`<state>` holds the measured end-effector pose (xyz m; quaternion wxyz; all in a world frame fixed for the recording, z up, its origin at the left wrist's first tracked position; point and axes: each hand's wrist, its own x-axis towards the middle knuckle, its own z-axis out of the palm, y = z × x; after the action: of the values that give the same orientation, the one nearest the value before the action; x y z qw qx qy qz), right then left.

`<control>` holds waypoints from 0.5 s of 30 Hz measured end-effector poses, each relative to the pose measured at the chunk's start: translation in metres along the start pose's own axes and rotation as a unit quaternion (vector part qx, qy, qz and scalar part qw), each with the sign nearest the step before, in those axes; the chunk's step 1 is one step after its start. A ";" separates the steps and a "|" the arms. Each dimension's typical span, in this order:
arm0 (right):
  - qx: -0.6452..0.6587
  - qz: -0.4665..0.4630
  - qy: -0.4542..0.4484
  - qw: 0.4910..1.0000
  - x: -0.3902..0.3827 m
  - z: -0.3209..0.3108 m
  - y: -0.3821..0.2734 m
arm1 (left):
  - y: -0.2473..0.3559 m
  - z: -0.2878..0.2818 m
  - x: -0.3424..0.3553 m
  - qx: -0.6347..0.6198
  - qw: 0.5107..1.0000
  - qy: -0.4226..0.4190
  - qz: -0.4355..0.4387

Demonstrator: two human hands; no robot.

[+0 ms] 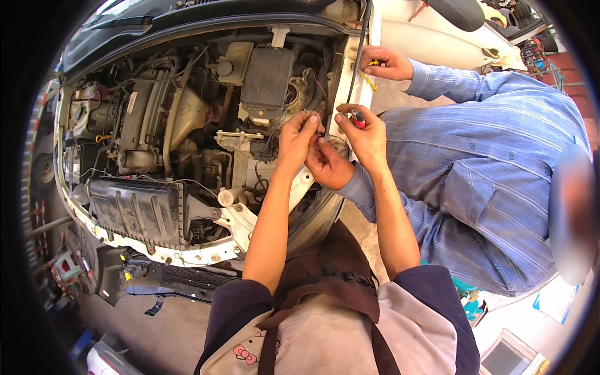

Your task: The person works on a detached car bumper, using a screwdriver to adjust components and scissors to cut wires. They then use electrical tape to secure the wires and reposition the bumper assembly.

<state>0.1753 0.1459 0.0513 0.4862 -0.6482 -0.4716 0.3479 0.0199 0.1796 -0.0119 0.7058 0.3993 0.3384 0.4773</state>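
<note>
Saw an open engine bay (178, 122) filling the upper left of the frame, then a co-worker (431, 150) in a blue striped shirt (494, 144) at right. Had the left hand (296, 139) near upper centre, thumb and finger pinched together; could not tell on what. Gripped a small red-and-black tool (359, 120) in the right hand (370, 140), just right of there, between thumb and curled fingers. Pointed toward the top edge, long axis tilted slightly left. Looked short and rounded, red below, dark above, pale-tipped.

Car repair workshop, shown by the exposed engine (139, 119).
</note>
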 end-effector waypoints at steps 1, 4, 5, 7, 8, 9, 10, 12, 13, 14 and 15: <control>0.011 0.005 -0.002 1.000 0.000 0.002 0.002 | 0.000 -0.001 0.001 0.008 1.000 -0.001 -0.004; 0.028 0.012 -0.011 0.999 -0.002 0.009 0.002 | 0.003 0.002 0.000 0.017 1.000 0.016 -0.020; 0.024 0.009 -0.013 1.000 -0.002 0.011 0.000 | 0.004 0.003 0.000 0.018 0.999 0.025 -0.024; 0.020 0.021 -0.019 0.999 -0.002 0.013 -0.007 | 0.003 0.004 0.001 0.043 0.999 0.028 -0.014; 0.021 0.036 -0.023 0.999 -0.002 0.013 -0.012 | 0.002 0.005 0.001 0.056 0.998 0.030 -0.009; 0.021 0.050 -0.027 0.998 -0.002 0.014 -0.015 | 0.002 0.005 0.001 0.064 0.997 0.032 -0.007; 0.027 0.054 -0.027 0.998 -0.002 0.015 -0.014 | 0.002 0.005 0.001 0.071 0.997 0.035 -0.005; 0.038 0.062 -0.029 0.997 0.000 0.016 -0.013 | 0.003 0.006 0.000 0.078 0.996 0.038 -0.005; 0.043 0.066 -0.025 0.997 0.000 0.017 -0.014 | 0.003 0.006 0.000 0.077 0.996 0.039 -0.007; 0.049 0.070 -0.022 0.996 0.000 0.017 -0.016 | 0.004 0.006 -0.001 0.077 0.996 0.040 -0.008; 0.054 0.074 -0.018 0.996 -0.001 0.018 -0.016 | 0.005 0.006 -0.001 0.076 0.996 0.038 -0.007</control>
<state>0.1542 0.1522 0.0617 0.4848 -0.6477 -0.4113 0.4199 0.0229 0.1784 -0.0049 0.6634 0.4311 0.4030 0.4601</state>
